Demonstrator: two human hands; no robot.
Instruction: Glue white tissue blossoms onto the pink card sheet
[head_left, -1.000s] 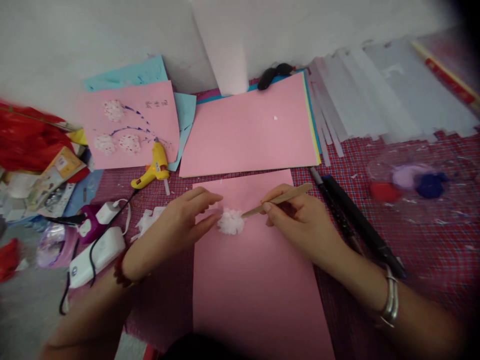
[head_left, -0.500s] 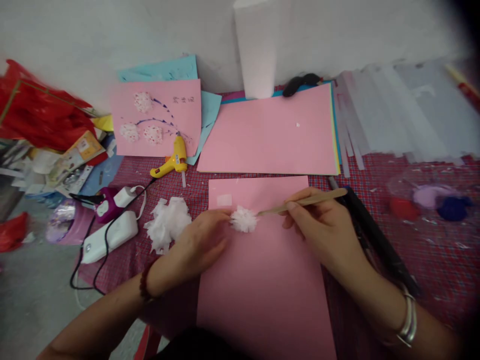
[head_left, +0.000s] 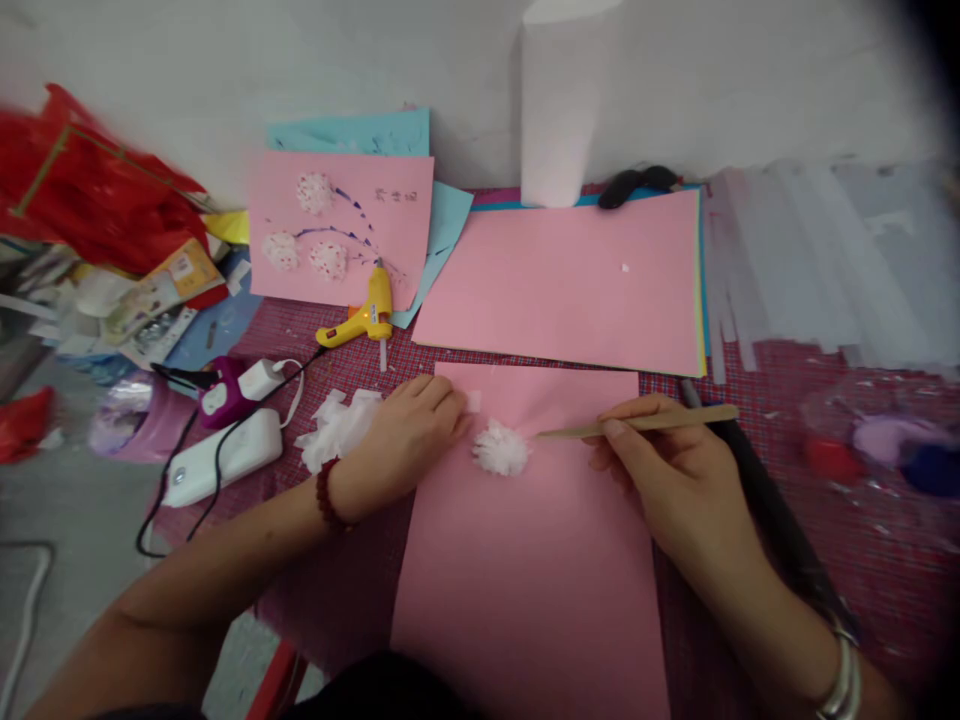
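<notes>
A checked tablecloth (head_left: 776, 370) covers the table. On it, lower centre, lies a long pink sheet (head_left: 529, 580); above that, a stack of coloured paper (head_left: 555, 280). Upper left is a pink card (head_left: 277, 190) bearing three speckled flowers. At centre right, the right hand (head_left: 671, 465) pinches a flat wooden stick (head_left: 682, 418) between thumb and fingers, its tip just beside a fluffy white paper pompom (head_left: 501, 448) on the upper part of the sheet. Left of centre, the left hand (head_left: 424, 430) rests with fingers curled near a small white square (head_left: 474, 401); whether they grip it, I cannot tell. Pressing the stick too hard could flatten or snag the pompom. The sheet could slide if nothing pins it. The left forearm could brush the loose white paper pile (head_left: 334, 428) beside it.
</notes>
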